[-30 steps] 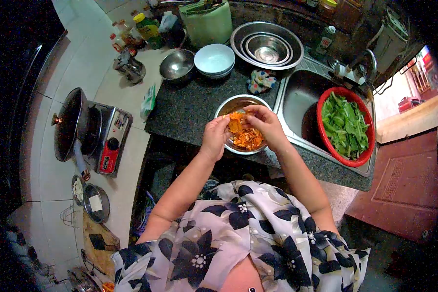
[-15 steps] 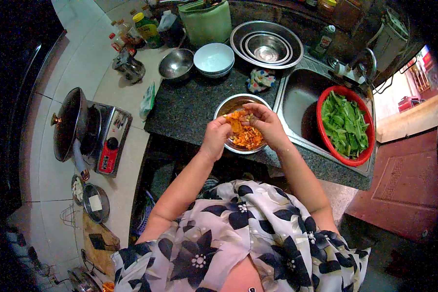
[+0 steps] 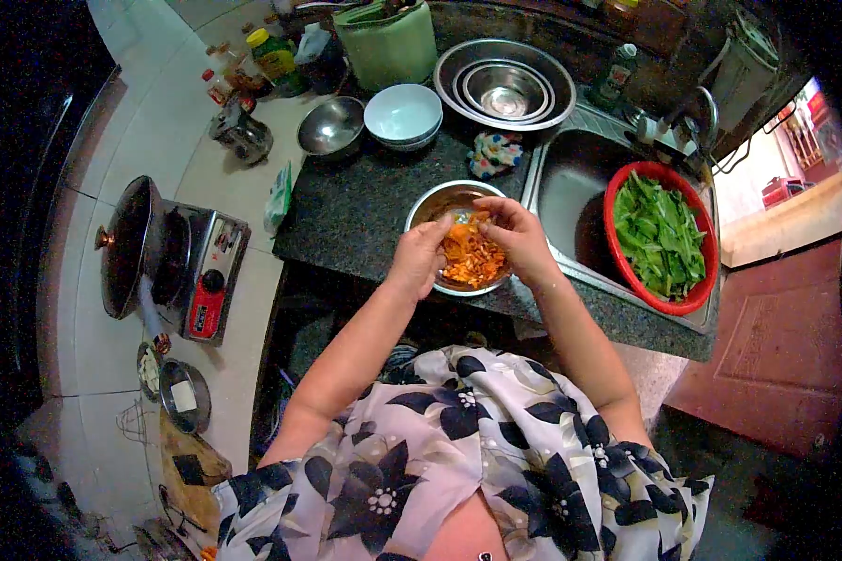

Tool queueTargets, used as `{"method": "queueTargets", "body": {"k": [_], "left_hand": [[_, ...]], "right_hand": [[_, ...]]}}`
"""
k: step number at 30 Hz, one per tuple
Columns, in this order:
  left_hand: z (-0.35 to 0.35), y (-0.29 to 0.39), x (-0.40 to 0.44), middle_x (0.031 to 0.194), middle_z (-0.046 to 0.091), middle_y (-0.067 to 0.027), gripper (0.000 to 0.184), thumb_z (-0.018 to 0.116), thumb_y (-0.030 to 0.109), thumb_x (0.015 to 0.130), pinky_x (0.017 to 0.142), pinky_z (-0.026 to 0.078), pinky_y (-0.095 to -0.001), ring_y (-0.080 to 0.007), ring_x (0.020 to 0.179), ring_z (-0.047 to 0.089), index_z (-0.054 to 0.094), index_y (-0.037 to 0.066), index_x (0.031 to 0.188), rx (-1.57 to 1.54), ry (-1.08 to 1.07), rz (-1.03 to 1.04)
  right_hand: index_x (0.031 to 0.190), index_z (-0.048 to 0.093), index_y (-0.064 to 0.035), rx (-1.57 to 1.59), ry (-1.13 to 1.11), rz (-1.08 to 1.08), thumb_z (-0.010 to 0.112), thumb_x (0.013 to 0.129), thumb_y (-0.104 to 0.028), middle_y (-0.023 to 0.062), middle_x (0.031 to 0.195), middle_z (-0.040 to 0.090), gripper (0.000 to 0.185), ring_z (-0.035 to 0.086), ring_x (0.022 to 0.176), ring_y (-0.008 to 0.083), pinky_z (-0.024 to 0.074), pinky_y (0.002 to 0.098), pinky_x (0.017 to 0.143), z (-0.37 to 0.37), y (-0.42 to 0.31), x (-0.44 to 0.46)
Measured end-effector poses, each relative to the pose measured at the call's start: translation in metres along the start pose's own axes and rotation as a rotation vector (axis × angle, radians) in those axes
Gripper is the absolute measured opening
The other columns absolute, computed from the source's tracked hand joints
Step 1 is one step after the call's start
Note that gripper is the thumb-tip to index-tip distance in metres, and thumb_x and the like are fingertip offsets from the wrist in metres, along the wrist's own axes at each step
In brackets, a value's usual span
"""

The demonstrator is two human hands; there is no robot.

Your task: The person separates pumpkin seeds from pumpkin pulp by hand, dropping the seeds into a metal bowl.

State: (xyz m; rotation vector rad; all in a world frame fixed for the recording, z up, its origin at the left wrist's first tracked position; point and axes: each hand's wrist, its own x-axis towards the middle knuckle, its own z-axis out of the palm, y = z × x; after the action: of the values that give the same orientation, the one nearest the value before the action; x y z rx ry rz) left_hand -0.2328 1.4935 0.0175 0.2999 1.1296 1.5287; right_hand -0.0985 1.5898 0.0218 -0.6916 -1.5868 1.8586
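A steel bowl (image 3: 419,208) stands near the front edge of the dark counter, with chopped orange food (image 3: 475,266) inside. Over its left side, my left hand (image 3: 423,251) pinches an orange piece (image 3: 459,239) between thumb and fingers. From the right, my right hand (image 3: 516,239) reaches over the bowl, its fingertips closed at the same orange food. Both hands are close together, with a small gap between their fingertips. What exactly the right fingertips hold is too small to make out.
Right of the bowl is a sink (image 3: 567,192) with a red basin (image 3: 613,245) of green leaves. Behind stand nested steel basins (image 3: 446,79), pale bowls (image 3: 402,114), another steel bowl (image 3: 332,128) and a patterned cloth (image 3: 494,154). A gas stove (image 3: 217,279) with a pan (image 3: 129,248) is left.
The view has shifted slightly, so the surroundings sit a little further left. Both hands stay over the bowl; the orange piece between them now sits lower, nearer the chopped food.
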Motion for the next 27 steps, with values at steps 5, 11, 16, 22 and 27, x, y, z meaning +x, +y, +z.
{"method": "queueTargets", "body": {"k": [5,11,16,22,27], "left_hand": [[0.0,0.004,-0.003,0.088,0.057,-0.0056,0.015,0.059,0.015,0.082,0.076,0.047,-0.0321,-0.015,0.083,0.056,0.05,0.007,0.091,-0.157,-0.041,-0.006],[-0.01,0.005,-0.001,0.088,0.056,-0.0057,0.015,0.057,0.005,0.08,0.077,0.046,-0.0329,-0.0151,0.083,0.055,0.048,0.006,0.092,-0.235,-0.024,0.054],[-0.015,0.007,-0.003,0.085,0.057,-0.0061,0.016,0.055,0.003,0.079,0.075,0.046,-0.0323,-0.0152,0.081,0.055,0.048,0.005,0.093,-0.298,-0.019,0.056],[-0.018,0.008,-0.001,0.084,0.057,-0.0064,0.015,0.054,0.001,0.077,0.075,0.046,-0.0307,-0.0159,0.079,0.056,0.05,0.004,0.092,-0.265,-0.023,0.079],[-0.018,0.007,-0.002,0.083,0.057,-0.0071,0.015,0.054,0.001,0.077,0.074,0.046,-0.0296,-0.0165,0.079,0.056,0.05,0.004,0.091,-0.301,0.006,0.095]], "right_hand": [[0.106,0.051,0.0007,0.304,0.011,0.163,0.048,0.082,0.001,0.0117,0.1,0.056,0.024,0.057,0.09,0.0198,0.0475,0.0302,0.083,-0.001,-0.019,0.002],[0.11,0.048,0.0023,0.811,-0.107,0.185,0.045,0.087,-0.009,0.0162,0.106,0.055,0.025,0.055,0.1,0.027,0.0451,0.0379,0.089,-0.003,-0.016,0.006],[0.112,0.046,0.0019,1.016,-0.197,0.181,0.047,0.087,-0.012,0.0153,0.105,0.056,0.028,0.055,0.1,0.0267,0.0442,0.038,0.09,-0.003,-0.018,0.009],[0.108,0.05,-0.0025,0.569,-0.1,0.221,0.058,0.077,0.0,0.0131,0.101,0.059,0.032,0.057,0.096,0.022,0.0456,0.0333,0.086,-0.002,0.005,0.016],[0.106,0.051,-0.0025,0.534,-0.128,0.192,0.058,0.075,0.002,0.0126,0.097,0.061,0.032,0.058,0.094,0.0198,0.0461,0.0293,0.084,-0.001,-0.005,0.014]]}}
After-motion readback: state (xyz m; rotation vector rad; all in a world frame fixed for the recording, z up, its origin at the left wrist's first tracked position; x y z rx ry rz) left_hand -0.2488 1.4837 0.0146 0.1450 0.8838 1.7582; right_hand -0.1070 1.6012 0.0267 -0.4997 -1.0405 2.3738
